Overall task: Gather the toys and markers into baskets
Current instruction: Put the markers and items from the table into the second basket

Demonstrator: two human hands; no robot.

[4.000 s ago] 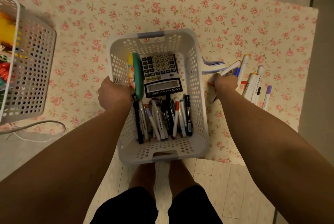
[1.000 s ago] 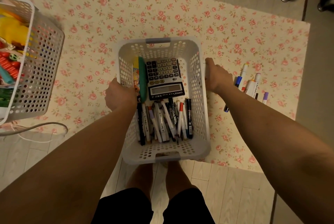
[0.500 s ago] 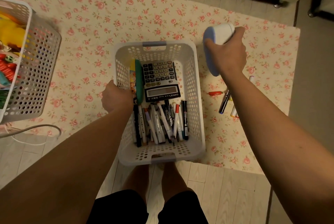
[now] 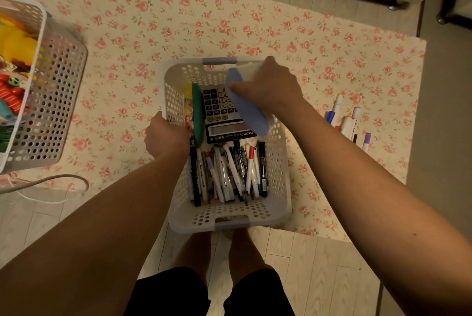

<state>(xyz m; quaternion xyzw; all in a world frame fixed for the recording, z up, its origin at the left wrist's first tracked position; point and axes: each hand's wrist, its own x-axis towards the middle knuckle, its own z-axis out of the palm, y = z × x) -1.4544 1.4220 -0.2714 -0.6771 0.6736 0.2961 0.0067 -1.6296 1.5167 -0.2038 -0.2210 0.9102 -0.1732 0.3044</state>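
- The right hand has its fingers curled over a white block with a blue face, possibly a board eraser, though that is a guess. It holds the block tilted, blue side toward the camera, just above the basket's open top.
- The left hand is closed around the left rim of the basket. This is likely to keep the light plastic basket from sliding or tipping while something is dropped in.
- Directly under the right hand a calculator leans against the far wall. Between the two hands a green flat item stands on edge.
- Nearer the person than both hands, a pile of markers lies lengthwise along the basket floor. Laid that way they leave the far half free for bulkier pieces, so the block seems bound for the space over the calculator.
- Out beyond the right forearm, well apart from the basket, a few loose markers lie on the flowered rug, so that part of the gathering is unfinished.
- Far off past the left hand a second basket holds bright toys, which suggests the sorting keeps toys and stationery separate.
- The next move looks like a simple release. The block needs to clear the right rim first.
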